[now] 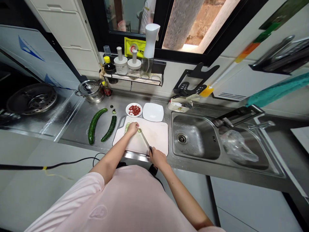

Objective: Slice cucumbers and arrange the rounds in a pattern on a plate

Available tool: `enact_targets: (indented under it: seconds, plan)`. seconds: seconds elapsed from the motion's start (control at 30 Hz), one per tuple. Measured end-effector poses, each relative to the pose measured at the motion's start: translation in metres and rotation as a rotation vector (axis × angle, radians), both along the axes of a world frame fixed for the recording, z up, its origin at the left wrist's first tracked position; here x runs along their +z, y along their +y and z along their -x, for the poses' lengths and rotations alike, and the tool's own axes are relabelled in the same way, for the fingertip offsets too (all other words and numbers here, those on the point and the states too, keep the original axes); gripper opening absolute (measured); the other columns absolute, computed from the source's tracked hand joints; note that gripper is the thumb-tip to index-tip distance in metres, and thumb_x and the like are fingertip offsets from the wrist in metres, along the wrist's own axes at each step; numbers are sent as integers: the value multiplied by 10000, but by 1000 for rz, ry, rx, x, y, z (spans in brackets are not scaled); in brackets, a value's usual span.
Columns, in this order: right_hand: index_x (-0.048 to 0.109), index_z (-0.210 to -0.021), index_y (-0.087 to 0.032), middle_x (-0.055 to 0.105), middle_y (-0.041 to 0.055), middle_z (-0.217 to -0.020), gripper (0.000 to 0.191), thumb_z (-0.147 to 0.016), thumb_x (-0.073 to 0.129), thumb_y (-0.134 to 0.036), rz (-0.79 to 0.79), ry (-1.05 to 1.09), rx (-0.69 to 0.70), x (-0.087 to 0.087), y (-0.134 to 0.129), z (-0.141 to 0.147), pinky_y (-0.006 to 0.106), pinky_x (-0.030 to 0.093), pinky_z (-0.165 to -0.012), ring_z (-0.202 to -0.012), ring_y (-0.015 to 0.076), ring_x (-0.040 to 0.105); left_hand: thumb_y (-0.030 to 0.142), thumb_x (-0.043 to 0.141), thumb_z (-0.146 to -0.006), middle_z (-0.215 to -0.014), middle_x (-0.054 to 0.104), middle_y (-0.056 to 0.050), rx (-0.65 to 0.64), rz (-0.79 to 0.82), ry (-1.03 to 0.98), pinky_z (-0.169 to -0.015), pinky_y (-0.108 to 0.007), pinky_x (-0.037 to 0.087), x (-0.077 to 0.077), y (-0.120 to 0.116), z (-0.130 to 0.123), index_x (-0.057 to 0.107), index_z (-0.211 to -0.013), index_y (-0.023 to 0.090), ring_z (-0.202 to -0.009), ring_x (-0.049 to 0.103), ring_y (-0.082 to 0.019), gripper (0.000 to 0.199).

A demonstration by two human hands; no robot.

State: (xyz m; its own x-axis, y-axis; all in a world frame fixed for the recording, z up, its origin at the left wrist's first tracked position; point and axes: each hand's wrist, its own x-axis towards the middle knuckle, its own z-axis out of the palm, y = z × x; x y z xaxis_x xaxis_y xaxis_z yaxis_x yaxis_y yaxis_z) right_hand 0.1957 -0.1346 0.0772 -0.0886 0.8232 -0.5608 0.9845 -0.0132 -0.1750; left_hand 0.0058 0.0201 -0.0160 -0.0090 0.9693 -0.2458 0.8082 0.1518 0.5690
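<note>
My right hand (pixel 158 158) is wrapped round the black handle of a kitchen knife (pixel 145 140), whose blade points up and left over the white cutting board (pixel 156 135). A round cucumber slice (pixel 139 130) lies at the blade's tip. Just left of the tip, my left hand (pixel 132 129) is low over the board with its fingers drawn together; what they hold, if anything, is hidden. Pale green cucumber slices (pixel 127 126) show beside it at the board's left side. Left of the board lie two dark green cucumbers, a longer one (pixel 94 127) and a shorter one (pixel 109 129).
Behind the board stand a plate of chopped red pieces (pixel 134 110) and a white square plate (pixel 153 112). Cucumber ends (pixel 114 111) lie near the shorter cucumber. To the right is a steel sink (pixel 198 138); a lidded pot (pixel 90 91) stands back left, below a spice shelf (pixel 135 79).
</note>
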Motion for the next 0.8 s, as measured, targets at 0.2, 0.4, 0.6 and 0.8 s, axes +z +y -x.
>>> enact_targets:
  seconds: [0.2, 0.4, 0.6, 0.8]
  plan:
    - [523, -1081, -178, 672, 118, -979, 318, -953, 305, -370, 3, -2, -4, 1, 0, 0, 318, 406, -748, -931, 239, 636, 162, 595, -765, -909, 677, -25, -2, 4, 19, -787, -241, 402, 0, 1, 0, 670, -900, 215, -883, 581, -155, 163]
    - [519, -1079, -178, 673, 123, -976, 334, -950, 290, -384, 1, 8, 3, -2, -10, -7, 329, 404, -751, -930, 251, 636, 141, 568, -767, -909, 673, -32, -5, -10, 13, -770, -245, 402, -1, 1, 0, 671, -904, 205, -860, 585, -154, 183]
    - [512, -1061, -177, 680, 120, -951, 332, -948, 284, -390, 4, 3, 6, -3, -22, -15, 331, 405, -732, -912, 260, 640, 144, 564, -767, -912, 674, -34, 4, -1, 5, -762, -250, 403, 0, 0, 0, 676, -903, 210, -861, 584, -158, 188]
    - [510, -1066, -178, 677, 121, -961, 320, -948, 290, -378, 25, -10, 5, -1, -25, -17, 329, 406, -734, -917, 258, 639, 144, 569, -763, -900, 671, -33, 2, -6, 9, -751, -245, 398, -4, 1, 1, 673, -900, 209, -847, 577, -155, 184]
